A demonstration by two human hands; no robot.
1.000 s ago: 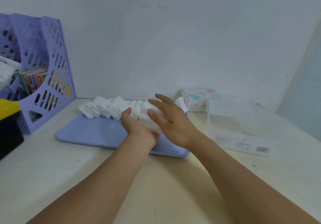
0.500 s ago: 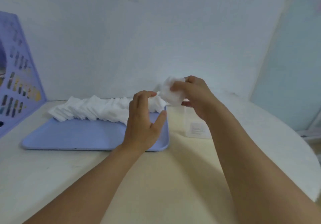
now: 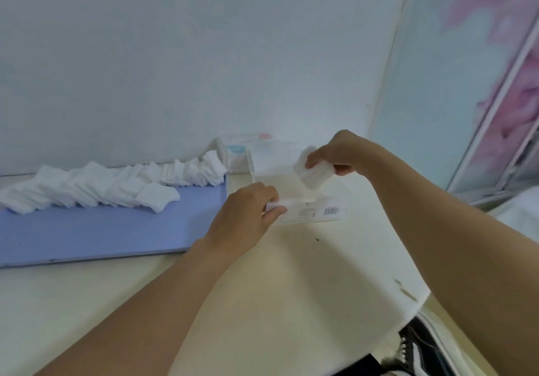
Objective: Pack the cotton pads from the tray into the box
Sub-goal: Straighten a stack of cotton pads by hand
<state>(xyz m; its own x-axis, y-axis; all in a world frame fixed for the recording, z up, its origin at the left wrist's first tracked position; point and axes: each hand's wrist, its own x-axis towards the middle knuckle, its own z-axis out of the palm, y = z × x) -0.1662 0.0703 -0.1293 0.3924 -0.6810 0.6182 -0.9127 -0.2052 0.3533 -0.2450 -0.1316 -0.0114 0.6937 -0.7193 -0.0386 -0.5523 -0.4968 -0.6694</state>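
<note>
A long row of white cotton pads (image 3: 110,183) lies along the back of the lilac tray (image 3: 102,232) at the left. My right hand (image 3: 338,154) grips a small stack of cotton pads (image 3: 313,171) in the air, just above the open clear plastic box (image 3: 291,194) that stands to the right of the tray. My left hand (image 3: 248,215) holds the box's near left corner, fingers curled on its front wall by the white barcode label (image 3: 318,210).
A small printed carton and the box's lid (image 3: 236,156) sit against the wall behind the box. The round white table's edge (image 3: 408,314) curves off at the right, with a shoe on the floor below. A white wall stands close behind.
My right hand has carried the stack of pads from above the tray's right end to over the box. My left hand has left the tray and taken the box's front corner. The view has swung right.
</note>
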